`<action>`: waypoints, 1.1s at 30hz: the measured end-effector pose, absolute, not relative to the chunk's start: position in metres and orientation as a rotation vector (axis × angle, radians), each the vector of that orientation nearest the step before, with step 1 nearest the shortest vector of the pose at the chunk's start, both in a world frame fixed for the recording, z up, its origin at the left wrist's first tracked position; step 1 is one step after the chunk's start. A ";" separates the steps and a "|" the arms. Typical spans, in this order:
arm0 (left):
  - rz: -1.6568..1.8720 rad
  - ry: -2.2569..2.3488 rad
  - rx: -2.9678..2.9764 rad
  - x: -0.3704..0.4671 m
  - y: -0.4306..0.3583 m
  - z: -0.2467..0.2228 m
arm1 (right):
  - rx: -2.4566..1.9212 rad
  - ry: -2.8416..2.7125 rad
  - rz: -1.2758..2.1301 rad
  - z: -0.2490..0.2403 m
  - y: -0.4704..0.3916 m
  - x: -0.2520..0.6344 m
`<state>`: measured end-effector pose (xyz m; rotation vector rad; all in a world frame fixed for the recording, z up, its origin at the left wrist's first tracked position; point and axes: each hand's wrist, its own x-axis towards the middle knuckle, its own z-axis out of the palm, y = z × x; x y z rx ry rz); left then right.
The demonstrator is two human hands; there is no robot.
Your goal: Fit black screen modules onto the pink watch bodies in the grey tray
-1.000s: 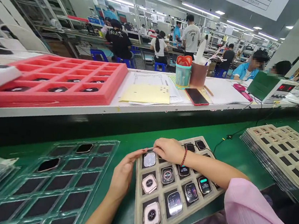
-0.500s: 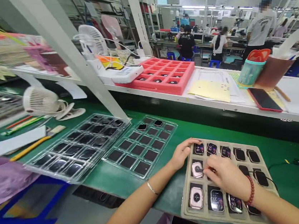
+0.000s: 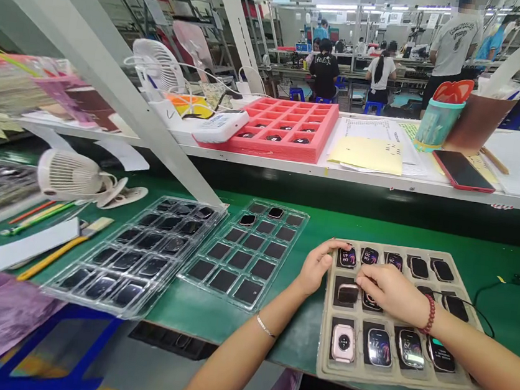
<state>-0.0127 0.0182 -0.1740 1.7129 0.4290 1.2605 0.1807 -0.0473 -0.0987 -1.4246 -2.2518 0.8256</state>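
Observation:
A beige moulded tray (image 3: 458, 388) lies on the green belt, its pockets filled with several smartwatch bodies, some with lit screens. My left hand (image 3: 316, 268) grips the tray's left rim near its far corner. My right hand (image 3: 392, 291) rests over the middle row, fingertips on a watch body (image 3: 348, 292) in the left pocket; it wears a red bead bracelet. A pink watch body (image 3: 343, 342) lies back-up in the near left pocket.
Two clear plastic trays (image 3: 246, 253) (image 3: 138, 256) sit to the left, the nearer one holding two watches. A small white fan (image 3: 74, 177), pencils and a brush lie further left. A raised shelf holds a red foam tray (image 3: 290, 129), papers, a phone (image 3: 460, 170) and cups. Other people work behind.
My right hand has shifted slightly up the tray and the watch body in the middle-left pocket now lies face-up instead of back-up. My left hand still holds the rim.

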 end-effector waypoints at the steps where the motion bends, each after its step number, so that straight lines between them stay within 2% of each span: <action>1: 1.263 0.431 1.718 -0.013 0.018 -0.174 | -1.423 -2.243 0.841 -0.099 -0.048 0.181; 9: 1.274 0.433 1.700 -0.012 0.020 -0.178 | -1.440 -2.095 1.058 -0.097 -0.046 0.180; 11: 1.276 0.427 1.701 -0.012 0.020 -0.178 | -1.432 -2.118 0.955 -0.102 -0.044 0.180; 14: 1.290 0.413 1.696 -0.012 0.020 -0.178 | -1.348 -2.190 0.547 -0.105 -0.050 0.179; 16: 1.295 0.408 1.688 -0.011 0.020 -0.178 | -1.268 -2.219 0.395 -0.101 -0.064 0.176; 19: 1.293 0.407 1.684 -0.011 0.019 -0.177 | -1.243 -2.314 0.566 -0.091 -0.099 0.164; 24: 1.302 0.425 1.683 -0.010 0.019 -0.177 | -1.506 -2.585 0.829 -0.085 -0.141 0.149; 29: 1.313 0.396 1.662 -0.010 0.017 -0.175 | -1.608 -2.580 0.889 -0.079 -0.142 0.151; 33: 1.306 0.369 1.615 -0.008 0.016 -0.177 | -1.528 -2.347 1.051 -0.078 -0.133 0.156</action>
